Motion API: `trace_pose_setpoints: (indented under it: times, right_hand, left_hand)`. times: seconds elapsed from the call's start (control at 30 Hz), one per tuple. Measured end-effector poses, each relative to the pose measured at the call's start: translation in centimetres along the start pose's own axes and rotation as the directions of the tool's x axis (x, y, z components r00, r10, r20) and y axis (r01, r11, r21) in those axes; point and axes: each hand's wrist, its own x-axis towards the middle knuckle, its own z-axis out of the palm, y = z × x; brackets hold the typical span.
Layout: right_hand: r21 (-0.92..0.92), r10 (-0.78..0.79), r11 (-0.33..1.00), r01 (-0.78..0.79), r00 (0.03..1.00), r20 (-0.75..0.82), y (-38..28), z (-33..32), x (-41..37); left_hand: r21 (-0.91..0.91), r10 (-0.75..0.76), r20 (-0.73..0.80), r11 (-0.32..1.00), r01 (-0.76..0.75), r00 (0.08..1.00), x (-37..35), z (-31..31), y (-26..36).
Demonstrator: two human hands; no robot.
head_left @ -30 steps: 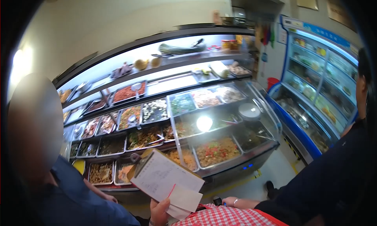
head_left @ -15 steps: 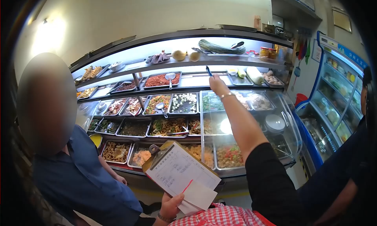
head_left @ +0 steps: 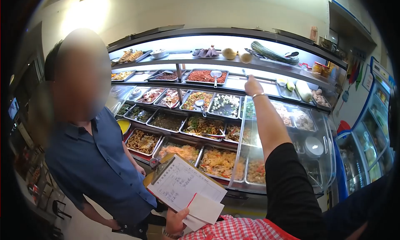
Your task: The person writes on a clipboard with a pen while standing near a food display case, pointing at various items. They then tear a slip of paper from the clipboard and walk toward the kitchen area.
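Note:
My left hand (head_left: 176, 221) holds a clipboard (head_left: 152, 178) at its lower edge. Clipped to the board is a handwritten form (head_left: 177, 182), with a folded white slip (head_left: 204, 210) lying over its lower corner, near my thumb. A pen (head_left: 244, 72) sticks up from my closed right hand (head_left: 253, 86). That arm is stretched out toward the food display case, with the hand in front of its middle shelf. Behind the hand, trays of food show, among them diced white pieces (head_left: 225, 105) and a red-brown dish (head_left: 206, 76) with a ladle (head_left: 216, 75).
A person in a blue shirt (head_left: 98, 152) stands at my left, close to the case. The case's curved glass cover (head_left: 287, 156) is in front of my right arm. A glass-door fridge (head_left: 368, 133) stands at far right, near a red bucket (head_left: 343, 126). Vegetables lie on the upper shelf (head_left: 187, 55).
My view has turned left, so the case sits farther right and more of the person in blue shows. The outstretched right hand still points with the pen; the left still holds the clipboard.

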Motion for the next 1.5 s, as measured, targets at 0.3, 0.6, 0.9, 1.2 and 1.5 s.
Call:
trace_pose_setpoints:
  times: [0.3, 0.6, 0.9, 1.2, 1.5]
  right_hand:
    - [0.054, -0.411, 0.893, 0.448, 0.758, 0.507, 10.4, 11.8, -30.0]
    - [0.0, 0.251, 0.958, -0.287, 0.837, 0.486, 22.2, 5.3, -56.7]
    - [0.054, 0.397, 0.904, -0.424, 0.88, 0.262, 22.6, 1.5, -62.6]
    - [0.022, 0.486, 0.864, -0.502, 0.846, 0.221, 24.6, -3.1, -69.4]
    - [0.103, 0.489, 0.858, -0.503, 0.862, 0.138, 27.6, -1.9, -77.9]
  left_hand:
    - [-0.037, -0.164, 0.13, 0.985, 0.171, 0.978, 1.3, 0.0, -0.2]
    - [0.028, -0.448, 0.5, 0.864, 0.503, 0.741, 4.4, 4.1, -4.4]
    - [0.172, -0.564, 0.627, 0.773, 0.61, 0.537, 1.5, 11.0, -8.2]
    - [0.227, -0.627, 0.65, 0.699, 0.678, 0.429, -4.7, 15.4, -11.2]
    - [0.281, -0.651, 0.674, 0.663, 0.694, 0.349, -9.6, 16.6, -12.5]
